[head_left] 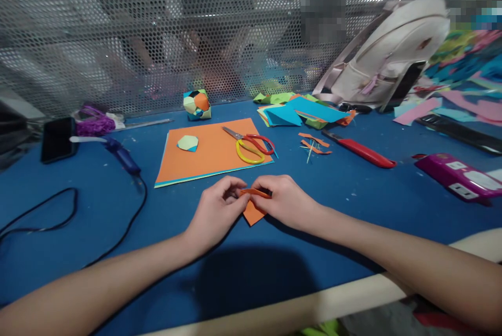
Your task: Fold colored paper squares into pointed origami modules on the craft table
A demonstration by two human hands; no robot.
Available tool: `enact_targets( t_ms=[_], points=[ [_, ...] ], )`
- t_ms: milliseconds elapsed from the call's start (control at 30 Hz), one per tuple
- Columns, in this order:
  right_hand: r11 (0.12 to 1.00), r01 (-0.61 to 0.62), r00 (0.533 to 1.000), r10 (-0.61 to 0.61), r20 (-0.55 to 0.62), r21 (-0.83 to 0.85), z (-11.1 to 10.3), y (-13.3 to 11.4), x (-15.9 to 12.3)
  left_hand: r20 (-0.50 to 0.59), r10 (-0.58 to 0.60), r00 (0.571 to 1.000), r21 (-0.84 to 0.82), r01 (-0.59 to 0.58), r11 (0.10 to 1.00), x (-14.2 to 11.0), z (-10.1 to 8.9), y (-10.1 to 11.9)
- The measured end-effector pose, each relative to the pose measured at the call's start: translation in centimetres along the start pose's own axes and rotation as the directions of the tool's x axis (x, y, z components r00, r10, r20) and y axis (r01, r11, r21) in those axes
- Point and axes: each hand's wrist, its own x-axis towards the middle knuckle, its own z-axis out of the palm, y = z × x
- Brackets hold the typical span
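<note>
Left hand (215, 209) and right hand (283, 201) both pinched shut on a small folded orange paper piece (253, 209), near the blue table's (353, 195) front edge, orange paper sheet (212, 154) and red-and-yellow-handled scissors (250, 146) just behind, toward the table's middle.

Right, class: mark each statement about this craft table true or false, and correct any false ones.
1. Both hands, left hand and right hand, hold the small orange paper piece. True.
2. The scissors lie on the orange sheet. True.
3. The scissors have green handles. False: one red, one yellow.
4. The red utility knife is in the right hand. False: it lies on the blue table.
5. A phone lies at far left. True.
</note>
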Motion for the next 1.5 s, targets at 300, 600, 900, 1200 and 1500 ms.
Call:
enact_targets(
  t_ms=[300,600,900,1200,1500],
  points=[
    [0.998,0.026,0.997,-0.021,-0.074,0.056,-0.2,-0.4,0.1,-0.077,0.031,0.997,0.021,-0.030,0.999,0.2,-0.3,0.0],
    [0.999,0.033,0.995,-0.029,-0.091,0.033,-0.1,0.1,0.1,-0.039,-0.023,0.999,-0.008,0.022,1.000,0.1,0.0,-0.2],
    [0.981,0.187,0.978,-0.181,-0.105,0.050,-0.2,-0.2,0.1,-0.038,0.011,0.999,-0.019,-0.012,1.000,0.2,-0.1,-0.3],
    [0.987,0.129,0.991,-0.124,-0.046,0.099,-0.6,0.1,0.1,-0.062,0.002,0.998,-0.030,-0.003,1.000,0.2,-0.2,0.1],
    [0.987,0.103,0.994,-0.106,0.023,0.124,-1.1,0.5,0.2,-0.086,0.004,0.996,-0.033,-0.006,0.999,0.3,-0.3,-0.2]
  ],
)
